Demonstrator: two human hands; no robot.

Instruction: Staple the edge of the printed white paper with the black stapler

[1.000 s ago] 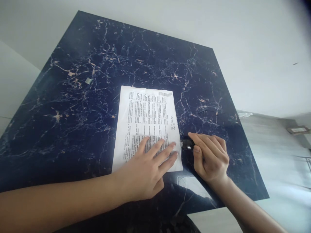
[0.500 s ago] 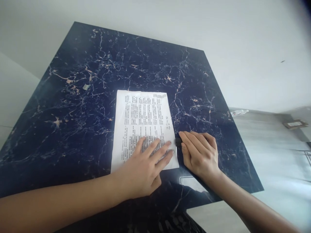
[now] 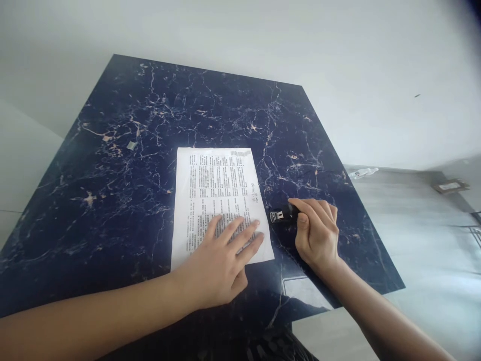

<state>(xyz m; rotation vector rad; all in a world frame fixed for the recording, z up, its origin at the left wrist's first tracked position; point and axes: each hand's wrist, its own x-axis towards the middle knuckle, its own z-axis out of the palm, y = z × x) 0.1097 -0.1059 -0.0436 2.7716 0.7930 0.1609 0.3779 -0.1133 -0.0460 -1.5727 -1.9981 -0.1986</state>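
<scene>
A printed sheet of paper [image 3: 216,185], with a barcode at its far right corner and handwriting along its right edge, lies flat on the dark marbled table. Spread out over its near half, my left hand [image 3: 221,260] presses it down. Just beyond the sheet's right edge is a black stapler [image 3: 286,213], its metal base plate facing the paper and visibly apart from it. My right hand [image 3: 319,228] is closed around the back of this stapler, hiding most of its body.
The blue-black table [image 3: 210,105] has its far edge close to a pale wall. A small pale green scrap [image 3: 131,145] rests on the left part of the tabletop. Down on the floor at the right are a white packet [image 3: 364,173] and a brown box [image 3: 450,186].
My right hand has drawn the stapler rightward, away from the paper's edge, so its metal base plate now shows. My left hand stays on the sheet. The view has shifted slightly.
</scene>
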